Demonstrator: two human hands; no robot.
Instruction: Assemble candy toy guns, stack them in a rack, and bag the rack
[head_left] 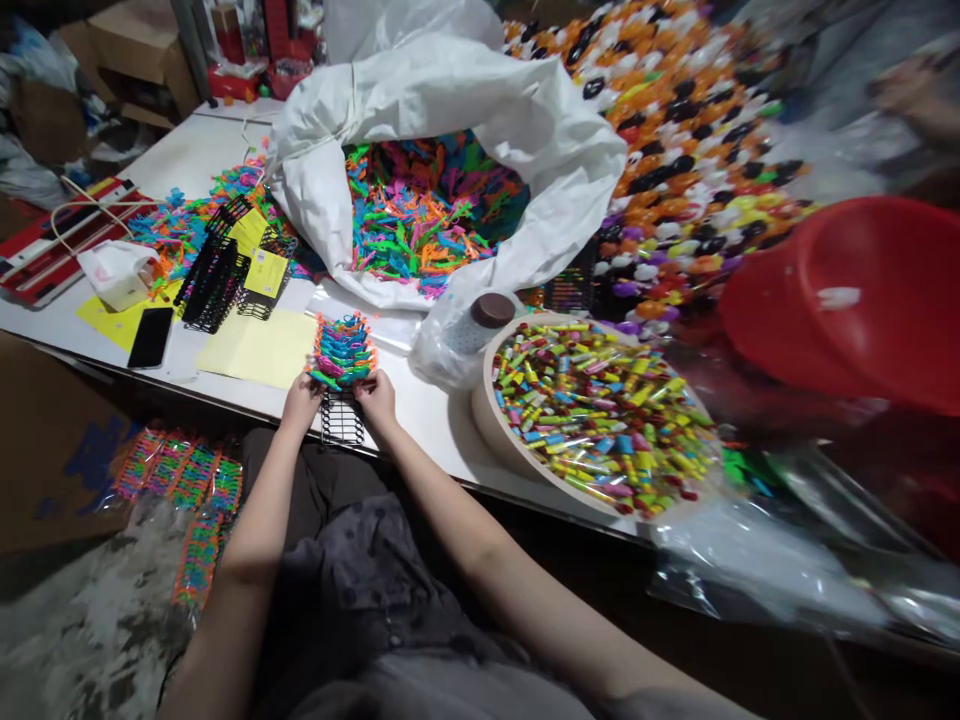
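In front of me lies a black grid rack (343,420), its near end reaching past the table edge. Its far part carries stacked rows of small coloured plastic figures (343,348) in blue, green, pink and orange. My left hand (301,402) is closed at the left side of the nearest row, fingertips pinched by a figure's end. On the opposite side my right hand (379,398) pinches the same row. The fingers partly hide what they grip. Beyond, a large white sack (577,150) stands open, full of loose figures (427,225).
At right stand a round tub (487,405) of wrapped yellow and red pieces and a red basin (885,290). A lidded container (480,325) sits behind the tub. Leftward lie black racks (214,280), a phone (151,338) and yellow paper (255,348). Packed bags (199,470) rest below.
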